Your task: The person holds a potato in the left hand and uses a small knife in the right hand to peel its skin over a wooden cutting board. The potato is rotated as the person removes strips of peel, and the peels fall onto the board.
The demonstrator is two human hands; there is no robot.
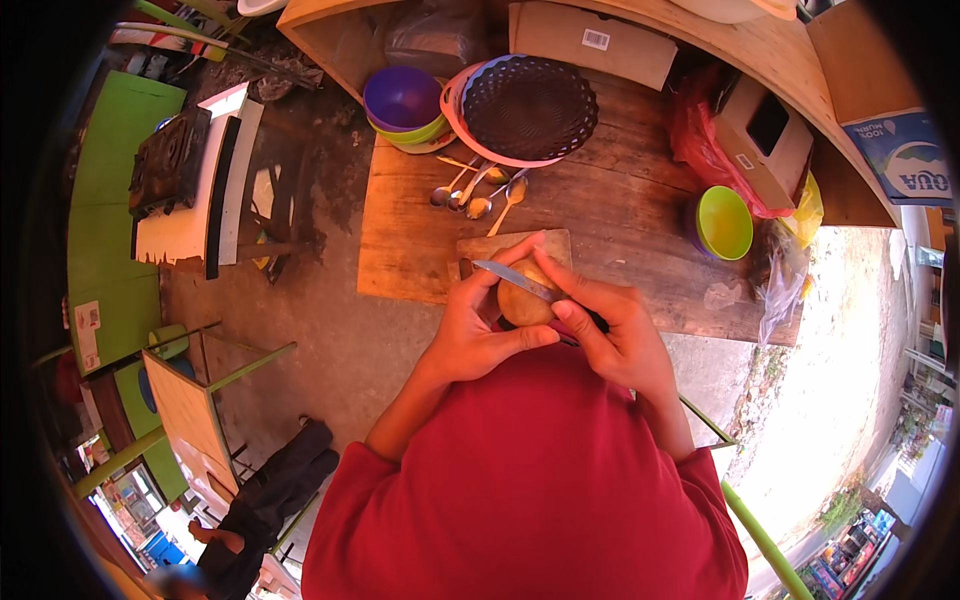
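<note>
Close to my chest, my left hand (480, 330) cups a round yellowish-brown potato or similar item (523, 304). My right hand (611, 322) grips a small knife whose metal blade (517, 279) lies across the top of that round item, its tip pointing left. Most of the knife's handle is hidden by my fingers. Just beyond my hands, a small wooden board (555, 241) rests on the wooden table (622, 262), partly covered by them.
Several spoons (480, 206) lie past the board. Behind them stand stacked purple and green bowls (405, 97) and a dark perforated basket (529, 109) in a pink one. A green bowl (724, 223) and plastic bags (784, 277) sit right. Another person (262, 495) is at lower left.
</note>
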